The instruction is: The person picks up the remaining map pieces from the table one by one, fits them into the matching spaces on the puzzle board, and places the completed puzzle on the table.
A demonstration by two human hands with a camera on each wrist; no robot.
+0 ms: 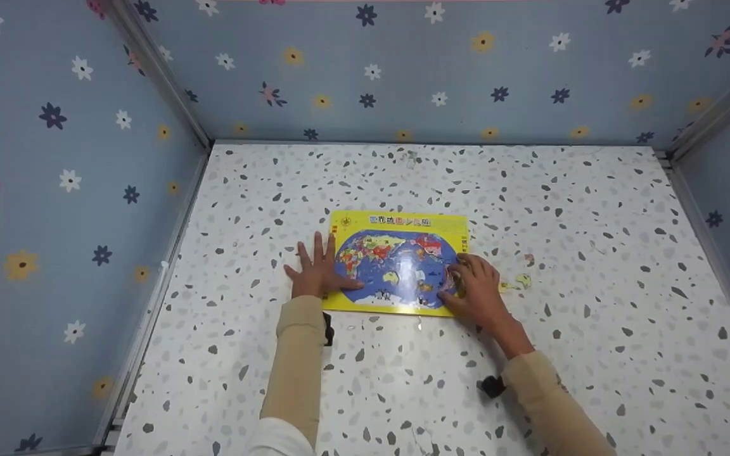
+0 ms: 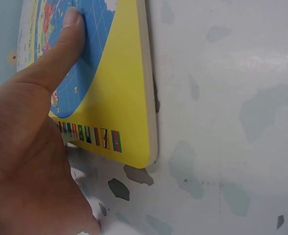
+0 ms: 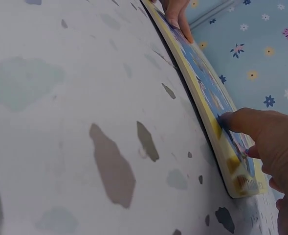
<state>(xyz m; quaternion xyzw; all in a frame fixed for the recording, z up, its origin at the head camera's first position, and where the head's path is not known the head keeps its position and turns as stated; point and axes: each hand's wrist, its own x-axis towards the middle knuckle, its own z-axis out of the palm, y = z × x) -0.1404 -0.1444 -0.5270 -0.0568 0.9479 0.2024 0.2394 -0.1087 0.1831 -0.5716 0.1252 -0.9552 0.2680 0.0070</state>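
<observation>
A yellow world map puzzle board (image 1: 397, 221) with a blue oval ocean and colourful continents lies flat on the speckled table. My left hand (image 1: 315, 273) rests at its left edge with fingers spread. In the left wrist view its thumb (image 2: 60, 54) lies straight across the map. My right hand (image 1: 480, 292) is over the right end of the board, fingers bent. Between its thumb and fingers is a small reddish puzzle piece (image 1: 450, 278) at the map's right side, partly hidden by the hand. In the right wrist view the thumb (image 3: 239, 121) touches the board's surface.
Right of the board lie a yellow-green puzzle piece (image 1: 523, 280) and a small pinkish piece (image 1: 530, 258). Flower-patterned blue panels (image 1: 403, 82) enclose the table at the back and both sides. Dark wrist devices (image 1: 492, 386) sit under the forearms.
</observation>
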